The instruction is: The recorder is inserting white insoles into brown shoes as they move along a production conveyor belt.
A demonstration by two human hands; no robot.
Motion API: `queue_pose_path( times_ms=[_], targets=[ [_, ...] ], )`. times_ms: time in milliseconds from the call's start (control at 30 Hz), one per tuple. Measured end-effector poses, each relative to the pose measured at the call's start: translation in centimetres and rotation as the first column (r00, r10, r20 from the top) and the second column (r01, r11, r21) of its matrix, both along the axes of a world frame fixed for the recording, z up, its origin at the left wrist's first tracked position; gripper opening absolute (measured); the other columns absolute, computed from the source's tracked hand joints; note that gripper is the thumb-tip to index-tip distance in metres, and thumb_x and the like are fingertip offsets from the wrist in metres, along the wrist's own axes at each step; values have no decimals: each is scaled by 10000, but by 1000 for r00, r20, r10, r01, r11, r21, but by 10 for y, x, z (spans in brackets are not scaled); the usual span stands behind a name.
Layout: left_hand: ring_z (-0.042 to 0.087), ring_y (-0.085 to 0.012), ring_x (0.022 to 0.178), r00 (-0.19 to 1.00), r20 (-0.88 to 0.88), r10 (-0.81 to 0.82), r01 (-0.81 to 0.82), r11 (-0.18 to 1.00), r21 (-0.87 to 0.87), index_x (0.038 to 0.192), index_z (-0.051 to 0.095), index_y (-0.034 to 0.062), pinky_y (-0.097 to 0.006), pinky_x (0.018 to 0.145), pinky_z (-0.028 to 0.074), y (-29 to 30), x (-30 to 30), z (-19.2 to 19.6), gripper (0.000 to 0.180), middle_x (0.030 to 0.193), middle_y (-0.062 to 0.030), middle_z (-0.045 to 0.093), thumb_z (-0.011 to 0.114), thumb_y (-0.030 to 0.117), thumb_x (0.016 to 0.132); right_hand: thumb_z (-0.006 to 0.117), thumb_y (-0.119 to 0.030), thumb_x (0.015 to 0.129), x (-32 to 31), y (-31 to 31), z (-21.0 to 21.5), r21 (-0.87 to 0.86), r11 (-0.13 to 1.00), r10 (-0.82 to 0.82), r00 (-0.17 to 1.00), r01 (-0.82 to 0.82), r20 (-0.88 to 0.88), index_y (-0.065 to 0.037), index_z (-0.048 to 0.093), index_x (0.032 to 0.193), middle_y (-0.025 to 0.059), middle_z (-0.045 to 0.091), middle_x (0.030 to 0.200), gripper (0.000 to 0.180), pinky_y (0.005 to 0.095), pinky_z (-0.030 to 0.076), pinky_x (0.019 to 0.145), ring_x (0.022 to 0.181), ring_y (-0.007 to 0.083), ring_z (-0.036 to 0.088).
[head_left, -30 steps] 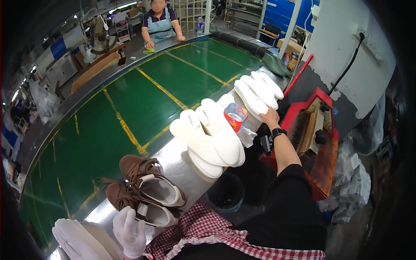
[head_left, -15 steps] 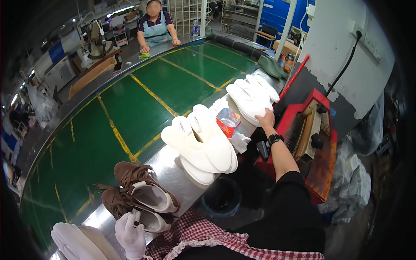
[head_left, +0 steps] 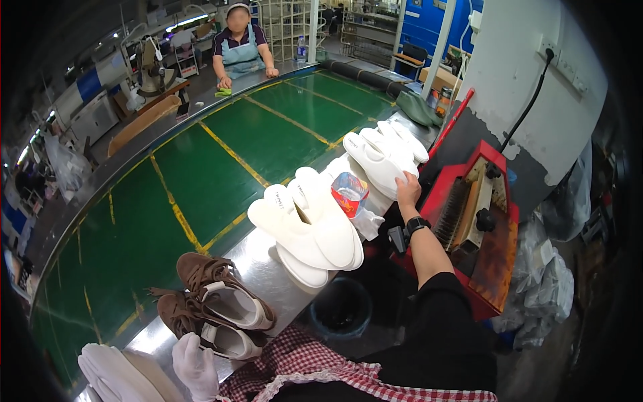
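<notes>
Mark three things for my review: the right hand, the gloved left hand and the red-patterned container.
Right hand [head_left: 407,193]: head view, back of the hand.
Gloved left hand [head_left: 195,367]: head view, middle of the glove.
Red-patterned container [head_left: 349,202]: head view, its side wall.

Short dark capital lettering is printed at the rounded upper-left end of 1 long off-white slipper-shaped shoe [head_left: 305,234] in the nearer cluster; similar, fainter dark lettering shows on the off-white slipper-shaped shoe just beside it [head_left: 331,221]; a small dark line of print, too small to make out, stands at the upper-left end of 1 bright white slipper-shaped shoe [head_left: 375,164] in the farther cluster; yellowish print, blurred, marks the red side of an open clear-and-red plastic container [head_left: 349,195] between the 2 clusters; a label on the clear plastic drinks bottle [head_left: 301,51] far behind is illegible.
</notes>
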State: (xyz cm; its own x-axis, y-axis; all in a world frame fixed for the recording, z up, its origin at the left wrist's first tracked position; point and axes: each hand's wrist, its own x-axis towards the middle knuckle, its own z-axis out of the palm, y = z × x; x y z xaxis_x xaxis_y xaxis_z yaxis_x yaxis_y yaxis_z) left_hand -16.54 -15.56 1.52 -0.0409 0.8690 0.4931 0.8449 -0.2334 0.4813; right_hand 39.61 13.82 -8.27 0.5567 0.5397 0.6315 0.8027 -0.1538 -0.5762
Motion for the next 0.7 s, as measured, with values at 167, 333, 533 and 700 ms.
queue_pose_path(
  times_ms=[167, 333, 533, 700],
  targets=[
    [541, -324, 939, 1000, 0, 26, -26, 1000, -14, 1013, 559, -10, -377, 852, 416, -6, 1, 6, 378, 1016, -159, 570, 600, -46, 639, 706, -182, 680, 3, 3, -12, -19, 998, -65, 996, 64, -60, -85, 644, 983, 105, 606, 960, 325, 391, 467, 796, 907, 301, 578],
    [547, -331, 920, 998, -65, 17, -14, 999, 47, 979, 601, 33, -402, 813, 430, -1, 2, 16, 328, 1009, -148, 599, 662, 105, 665, 731, -256, 656, 33, 8, -34, -322, 889, -294, 945, 325, 141, -88, 631, 962, 157, 562, 994, 363, 442, 460, 837, 978, 342, 541],
    [562, -306, 900, 981, -85, 174, -169, 983, 66, 1015, 579, 43, -385, 786, 445, -18, -33, 16, 342, 1016, -113, 591, 666, 141, 699, 572, -212, 827, -9, 17, 30, -119, 968, -199, 964, 222, 176, -38, 648, 1026, 183, 632, 1003, 275, 403, 468, 816, 914, 315, 604],
    [542, -347, 955, 834, -42, 551, -532, 821, 210, 1025, 568, 18, -406, 839, 434, -62, -121, 21, 352, 1042, -175, 576, 642, 155, 708, 498, -136, 912, -179, -55, 114, 310, 737, 562, 799, -601, 214, -18, 547, 1163, 93, 574, 1161, 282, 314, 430, 897, 1054, 201, 542]
  ],
)
